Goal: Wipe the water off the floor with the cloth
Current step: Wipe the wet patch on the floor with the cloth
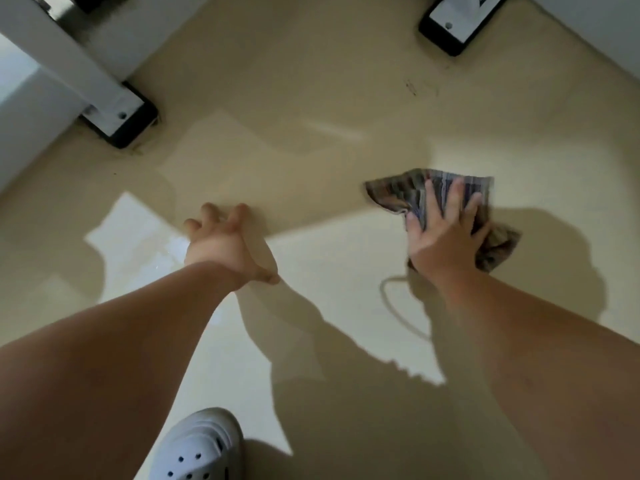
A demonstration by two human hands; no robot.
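Note:
A striped, crumpled cloth [408,190] lies on the glossy cream floor [311,81] at the right. My right hand [445,233] presses flat on the cloth, fingers spread over it. A thin curved water edge [389,299] shows on the floor just left of my right wrist. Wet glints of water [162,251] shine on the bright patch beside my left hand. My left hand [221,239] hovers over the floor at the centre left, fingers apart and curled, holding nothing.
Two white furniture legs on black feet stand on the floor, one at the far left [117,116] and one at the far right [450,27]. A white wall [595,26] closes the right corner. My white clog [197,448] is at the bottom.

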